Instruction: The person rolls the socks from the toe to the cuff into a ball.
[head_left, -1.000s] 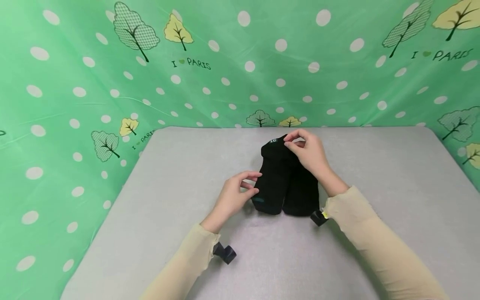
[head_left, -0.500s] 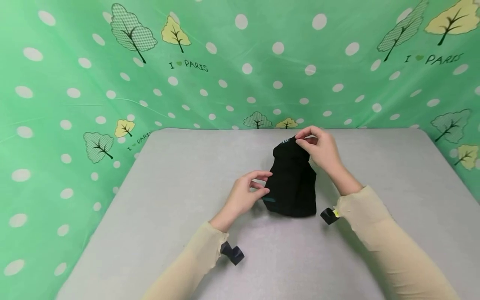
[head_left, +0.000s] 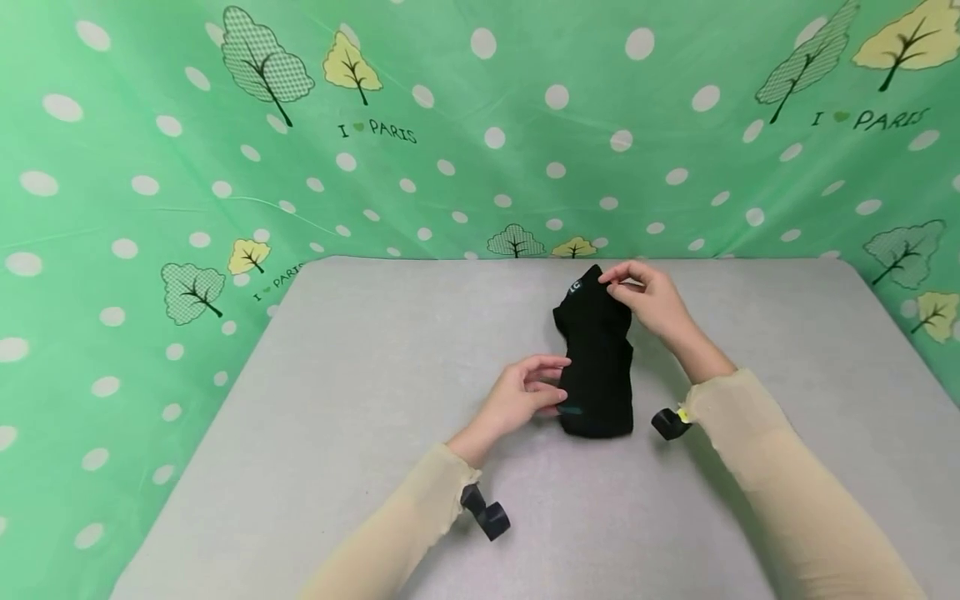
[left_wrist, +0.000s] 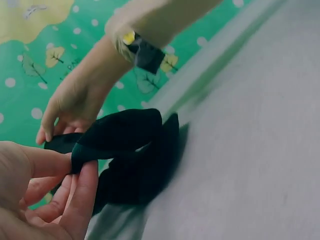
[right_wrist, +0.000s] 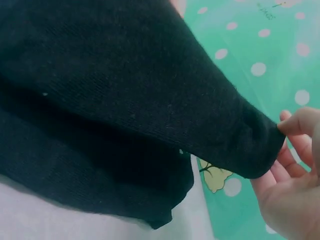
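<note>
A pair of black knit socks (head_left: 597, 367) is held up over the table, one sock lying over the other, with a small pale logo near the top and a teal mark low on the left side. My left hand (head_left: 521, 393) pinches the left edge near that teal mark, between thumb and fingers. At the upper end, my right hand (head_left: 651, 298) pinches a corner with its thumb and fingertips. Seen from the left wrist, the black fabric (left_wrist: 120, 132) bows away from the fingers in two layers. The right wrist view shows the lower sock (right_wrist: 100, 170) hanging beneath the upper one.
The grey tabletop (head_left: 360, 400) spreads beneath both hands. Behind and to the left hangs a green curtain (head_left: 420, 175) with white dots and printed trees. Each wrist carries a small black device below its beige sleeve (head_left: 780, 467).
Both hands have shifted to the right with the socks. The two socks, spread side by side a second ago, now lie over each other in one narrow shape.
</note>
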